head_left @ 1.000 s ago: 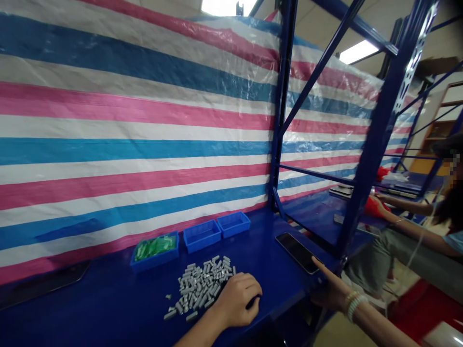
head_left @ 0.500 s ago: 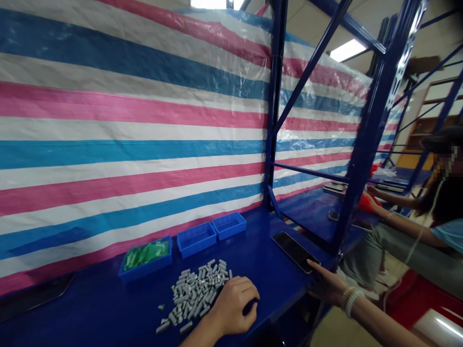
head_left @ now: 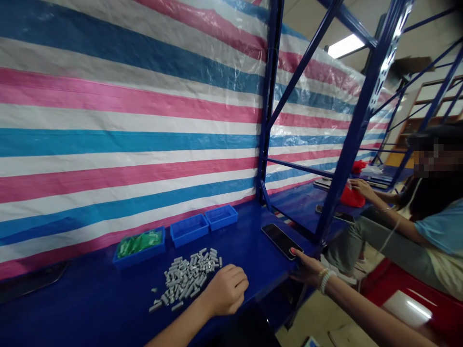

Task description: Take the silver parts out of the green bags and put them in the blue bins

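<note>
My left hand (head_left: 228, 290) is closed, fingers curled inward, just right of a loose pile of small grey metal cylinders (head_left: 190, 277) on the blue table (head_left: 119, 308). Whatever it may hold is hidden. My right hand (head_left: 307, 267), with beaded bracelets at the wrist, is at the table's right edge. Its thumb reaches the near corner of a black phone (head_left: 280, 240) lying flat, and its other fingers are apart from the thumb, lower down and partly hidden. Behind the pile stand a blue tray of green pieces (head_left: 141, 243) and two blue trays (head_left: 188, 229) (head_left: 221, 217).
A dark flat object (head_left: 32, 284) lies at the table's left. Blue rack posts (head_left: 349, 130) rise at the right, before a striped sheet (head_left: 126, 111). Beyond them a seated person (head_left: 434, 217) handles a red bag (head_left: 351, 195). A red stool (head_left: 405, 299) stands at lower right.
The view has shifted, so most things appear further left and slightly higher. My left hand's fingers have drawn closer together. My right hand remains at the phone's corner.
</note>
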Demonstrator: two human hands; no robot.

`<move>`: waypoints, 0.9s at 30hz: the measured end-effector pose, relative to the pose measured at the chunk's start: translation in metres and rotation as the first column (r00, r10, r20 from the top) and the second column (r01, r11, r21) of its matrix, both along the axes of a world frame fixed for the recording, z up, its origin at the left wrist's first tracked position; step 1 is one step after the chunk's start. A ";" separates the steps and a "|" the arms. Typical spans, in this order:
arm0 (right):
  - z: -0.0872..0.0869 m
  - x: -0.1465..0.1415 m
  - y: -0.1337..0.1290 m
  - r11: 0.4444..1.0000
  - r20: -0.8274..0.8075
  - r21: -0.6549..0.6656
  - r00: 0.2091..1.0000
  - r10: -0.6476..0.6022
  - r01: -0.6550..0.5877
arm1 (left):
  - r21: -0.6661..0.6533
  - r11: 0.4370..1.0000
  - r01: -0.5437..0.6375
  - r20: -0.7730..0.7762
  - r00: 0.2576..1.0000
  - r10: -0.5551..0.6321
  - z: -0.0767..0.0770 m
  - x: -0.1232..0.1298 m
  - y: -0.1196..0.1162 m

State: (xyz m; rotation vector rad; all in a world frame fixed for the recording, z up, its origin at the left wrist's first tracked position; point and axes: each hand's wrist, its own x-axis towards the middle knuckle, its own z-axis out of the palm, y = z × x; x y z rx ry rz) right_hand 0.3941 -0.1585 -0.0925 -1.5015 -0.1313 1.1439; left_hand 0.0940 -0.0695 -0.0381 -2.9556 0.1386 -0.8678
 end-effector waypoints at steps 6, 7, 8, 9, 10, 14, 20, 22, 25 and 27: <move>0.015 -0.008 -0.013 0.999 0.423 0.027 0.905 -0.047 0.039 | 0.034 0.989 -0.144 -0.038 0.989 0.146 0.020 -0.026 -0.004; 0.015 -0.014 -0.016 0.990 0.562 0.084 0.814 -0.144 0.117 | 0.011 0.975 -0.220 -0.029 0.975 0.221 0.025 -0.038 -0.004; 0.015 -0.021 -0.019 0.967 0.685 0.175 0.682 -0.256 0.187 | -0.022 0.952 -0.307 -0.026 0.952 0.306 0.029 -0.054 -0.003; 0.016 -0.031 -0.021 0.931 0.772 0.298 0.520 -0.365 0.212 | -0.058 0.918 -0.392 -0.031 0.920 0.391 0.032 -0.071 -0.001; 0.017 -0.043 -0.022 0.889 0.814 0.424 0.356 -0.458 0.175 | -0.086 0.878 -0.472 -0.042 0.882 0.470 0.034 -0.089 0.001; 0.032 -0.111 -0.008 0.761 0.971 0.221 0.062 -0.232 -0.610 | -0.164 0.703 -0.692 -0.155 0.722 0.674 0.030 -0.160 0.009; 0.042 -0.195 0.066 0.509 0.952 -0.305 -0.266 0.151 -0.805 | -0.222 0.532 -0.817 -0.370 0.576 0.729 0.003 -0.194 0.017; 0.038 -0.205 0.090 0.436 0.933 -0.359 -0.301 0.197 -0.826 | -0.211 0.540 -0.815 -0.390 0.577 0.718 -0.005 -0.189 0.021; 0.032 -0.207 0.113 0.353 0.935 -0.351 -0.307 0.175 -0.867 | -0.204 0.564 -0.800 -0.399 0.594 0.699 -0.010 -0.175 0.030; 0.029 -0.205 0.119 0.322 0.944 -0.328 -0.298 0.138 -0.888 | -0.216 0.590 -0.778 -0.392 0.623 0.677 -0.011 -0.162 0.037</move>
